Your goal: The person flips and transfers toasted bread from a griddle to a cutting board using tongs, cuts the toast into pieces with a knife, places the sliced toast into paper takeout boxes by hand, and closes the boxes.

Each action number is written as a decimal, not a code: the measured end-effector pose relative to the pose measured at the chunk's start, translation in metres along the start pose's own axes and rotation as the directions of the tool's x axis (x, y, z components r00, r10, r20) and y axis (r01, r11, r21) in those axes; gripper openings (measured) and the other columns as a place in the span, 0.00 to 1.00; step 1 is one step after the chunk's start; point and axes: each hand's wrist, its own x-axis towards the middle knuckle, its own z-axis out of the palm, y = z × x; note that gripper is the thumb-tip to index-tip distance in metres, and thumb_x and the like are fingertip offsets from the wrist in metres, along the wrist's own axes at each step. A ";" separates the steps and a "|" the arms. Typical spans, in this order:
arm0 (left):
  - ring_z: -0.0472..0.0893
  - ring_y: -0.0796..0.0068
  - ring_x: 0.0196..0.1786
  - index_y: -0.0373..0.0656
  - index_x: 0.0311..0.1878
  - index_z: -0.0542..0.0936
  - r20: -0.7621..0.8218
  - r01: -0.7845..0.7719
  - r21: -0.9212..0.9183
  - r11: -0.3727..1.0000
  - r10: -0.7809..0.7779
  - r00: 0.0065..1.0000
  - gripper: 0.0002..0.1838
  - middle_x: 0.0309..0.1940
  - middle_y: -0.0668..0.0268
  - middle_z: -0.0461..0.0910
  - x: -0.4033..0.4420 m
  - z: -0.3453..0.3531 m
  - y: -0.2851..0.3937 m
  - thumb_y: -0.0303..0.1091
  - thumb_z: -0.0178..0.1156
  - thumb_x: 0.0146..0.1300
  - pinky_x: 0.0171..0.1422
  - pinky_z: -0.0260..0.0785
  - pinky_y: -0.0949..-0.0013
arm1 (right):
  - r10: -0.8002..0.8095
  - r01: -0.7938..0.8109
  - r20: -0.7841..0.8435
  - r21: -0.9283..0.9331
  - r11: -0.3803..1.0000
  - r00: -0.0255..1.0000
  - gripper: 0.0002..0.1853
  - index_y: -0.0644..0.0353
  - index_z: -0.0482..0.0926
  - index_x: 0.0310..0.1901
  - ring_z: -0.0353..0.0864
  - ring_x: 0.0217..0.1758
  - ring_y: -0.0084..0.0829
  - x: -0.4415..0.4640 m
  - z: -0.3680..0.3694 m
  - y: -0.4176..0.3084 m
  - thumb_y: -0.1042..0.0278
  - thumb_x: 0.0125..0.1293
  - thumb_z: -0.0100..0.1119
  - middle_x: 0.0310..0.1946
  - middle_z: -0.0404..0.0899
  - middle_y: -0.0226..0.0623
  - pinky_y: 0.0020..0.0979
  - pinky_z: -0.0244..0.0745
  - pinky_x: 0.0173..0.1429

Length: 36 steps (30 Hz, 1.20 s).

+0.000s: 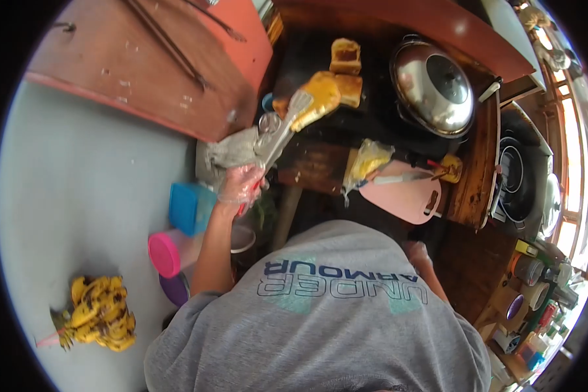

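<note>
My left hand (242, 184), in a clear plastic glove, is closed around the red handle of a metal tong-like utensil (277, 144). The utensil's slotted end touches a yellow, egg-like slice (321, 95) on the dark griddle (379, 121). Beside the slice lie a toasted bread piece (349, 90) and another one with a browned centre (345, 55). My right hand (417, 249) hangs low beside the grey shirt, partly hidden, with its fingers too unclear to read. Nearest to it is a pink cutting board (402, 196) with a knife (402, 177) on it.
A lidded pan (434, 88) stands at the back right. A plastic bag with yellow food (369, 163) lies by the board. At left are a grey cloth (232, 153), a blue container (189, 208), a pink-lidded jar (165, 255) and bananas (101, 312). Shelves with jars line the right.
</note>
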 end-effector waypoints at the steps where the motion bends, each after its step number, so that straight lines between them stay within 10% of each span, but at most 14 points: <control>1: 0.73 0.85 0.19 0.42 0.43 0.82 0.006 0.077 0.088 0.993 -0.077 0.997 0.09 0.25 0.71 0.80 -0.015 -0.002 -0.017 0.39 0.63 0.75 0.19 0.61 0.78 | -0.006 0.006 0.019 -0.010 1.000 1.000 0.18 0.54 0.89 0.46 0.90 0.40 0.44 -0.007 -0.021 -0.018 0.51 0.73 0.56 0.36 0.90 0.40 0.44 0.81 0.45; 3: 0.73 0.87 0.19 0.40 0.46 0.83 0.001 0.139 0.228 0.964 -0.143 0.990 0.09 0.24 0.71 0.79 -0.034 -0.001 -0.053 0.36 0.63 0.75 0.20 0.60 0.79 | 0.235 -0.237 0.064 0.456 0.858 0.970 0.19 0.56 0.89 0.46 0.90 0.40 0.44 -0.011 -0.053 -0.043 0.50 0.73 0.56 0.37 0.90 0.40 0.43 0.80 0.45; 6: 0.71 0.86 0.20 0.40 0.42 0.83 0.051 0.115 0.354 0.928 -0.142 0.989 0.12 0.22 0.73 0.77 -0.019 0.001 -0.111 0.40 0.62 0.75 0.22 0.62 0.77 | 0.228 -0.253 0.123 0.623 0.740 0.966 0.15 0.56 0.90 0.41 0.81 0.25 0.26 0.001 -0.061 -0.044 0.54 0.70 0.62 0.25 0.85 0.31 0.34 0.74 0.29; 10: 0.70 0.84 0.20 0.40 0.37 0.83 -0.063 0.205 0.490 0.847 -0.200 0.978 0.17 0.21 0.72 0.77 -0.003 0.012 -0.122 0.45 0.61 0.76 0.23 0.62 0.72 | 0.014 -0.037 0.098 0.234 0.972 0.995 0.12 0.55 0.89 0.45 0.84 0.26 0.28 0.021 -0.059 -0.018 0.58 0.68 0.63 0.27 0.86 0.33 0.35 0.76 0.30; 13: 0.77 0.73 0.24 0.39 0.39 0.84 -0.093 0.187 0.659 0.728 -0.168 0.981 0.22 0.21 0.60 0.77 -0.024 -0.017 -0.114 0.52 0.59 0.74 0.30 0.70 0.65 | 0.221 -0.228 0.071 0.470 0.853 0.973 0.10 0.55 0.88 0.44 0.88 0.30 0.33 0.003 -0.076 -0.029 0.64 0.66 0.63 0.31 0.88 0.38 0.36 0.80 0.34; 15: 0.77 0.76 0.25 0.40 0.40 0.85 0.100 -0.238 0.898 0.370 0.355 0.929 0.21 0.22 0.64 0.78 -0.045 -0.052 -0.131 0.51 0.59 0.74 0.31 0.70 0.66 | 0.071 -0.075 0.024 0.265 0.961 0.997 0.10 0.55 0.88 0.44 0.89 0.34 0.37 0.007 -0.058 0.000 0.65 0.64 0.63 0.35 0.88 0.42 0.38 0.81 0.38; 16: 0.77 0.76 0.25 0.40 0.40 0.85 0.108 -0.248 0.898 0.362 0.365 0.925 0.21 0.22 0.64 0.78 -0.051 -0.043 -0.113 0.51 0.59 0.74 0.31 0.70 0.66 | -0.080 0.080 0.018 0.042 0.996 0.997 0.09 0.56 0.87 0.44 0.90 0.39 0.41 0.014 -0.051 0.010 0.66 0.63 0.64 0.40 0.89 0.45 0.40 0.83 0.41; 18: 0.77 0.80 0.26 0.41 0.42 0.85 -0.288 0.135 0.535 0.834 0.030 0.957 0.20 0.25 0.69 0.80 -0.070 -0.016 -0.057 0.50 0.59 0.74 0.32 0.70 0.67 | -0.205 0.239 0.134 -0.343 0.908 0.970 0.11 0.56 0.85 0.44 0.89 0.48 0.47 0.003 -0.059 -0.003 0.66 0.60 0.66 0.46 0.88 0.47 0.45 0.84 0.48; 19: 0.76 0.83 0.26 0.41 0.44 0.85 -0.160 -0.074 0.493 0.867 0.174 0.972 0.18 0.26 0.74 0.79 -0.058 -0.022 -0.048 0.48 0.61 0.74 0.31 0.68 0.70 | -0.199 0.269 0.202 -0.427 0.863 0.959 0.13 0.54 0.85 0.50 0.89 0.48 0.44 -0.006 -0.051 -0.001 0.64 0.65 0.62 0.47 0.89 0.43 0.42 0.83 0.49; 21: 0.72 0.84 0.24 0.43 0.40 0.83 -0.190 0.004 0.220 0.976 0.039 0.981 0.15 0.22 0.76 0.75 0.023 -0.010 -0.017 0.46 0.62 0.73 0.27 0.62 0.72 | -0.184 0.286 0.244 -0.499 0.818 0.952 0.16 0.52 0.84 0.56 0.89 0.48 0.40 -0.016 -0.041 -0.001 0.63 0.69 0.58 0.49 0.89 0.40 0.38 0.83 0.50; 23: 0.72 0.83 0.24 0.43 0.37 0.82 -0.094 -0.233 0.420 0.877 0.298 0.950 0.15 0.22 0.76 0.75 0.096 -0.006 0.001 0.46 0.63 0.72 0.27 0.62 0.70 | -0.145 0.204 0.179 -0.377 0.904 0.973 0.16 0.51 0.84 0.57 0.89 0.49 0.40 -0.027 -0.034 0.003 0.60 0.72 0.57 0.49 0.89 0.38 0.38 0.83 0.48; 26: 0.73 0.81 0.24 0.42 0.37 0.84 -0.061 -0.198 0.451 0.870 0.252 0.966 0.16 0.23 0.74 0.76 0.186 -0.006 0.030 0.46 0.64 0.71 0.27 0.63 0.69 | -0.068 0.105 0.122 -0.331 0.938 0.990 0.17 0.51 0.84 0.59 0.91 0.46 0.38 -0.032 -0.016 0.019 0.58 0.73 0.58 0.46 0.90 0.37 0.38 0.83 0.46; 28: 0.72 0.80 0.17 0.42 0.44 0.84 -0.007 -0.156 0.418 0.895 0.175 0.985 0.15 0.24 0.68 0.78 0.212 0.006 0.064 0.46 0.62 0.73 0.19 0.63 0.69 | 0.194 -0.211 0.139 0.124 0.970 0.971 0.17 0.49 0.84 0.49 0.88 0.53 0.44 -0.042 -0.001 0.030 0.58 0.57 0.71 0.47 0.88 0.40 0.45 0.82 0.51; 36: 0.74 0.78 0.18 0.42 0.49 0.81 0.200 0.004 0.450 0.893 -0.105 0.974 0.17 0.25 0.62 0.82 0.291 0.053 0.126 0.48 0.64 0.73 0.16 0.63 0.72 | 0.160 -0.098 -0.090 0.481 0.871 0.983 0.16 0.58 0.85 0.54 0.82 0.28 0.26 -0.105 0.059 0.014 0.61 0.70 0.60 0.30 0.84 0.31 0.33 0.76 0.30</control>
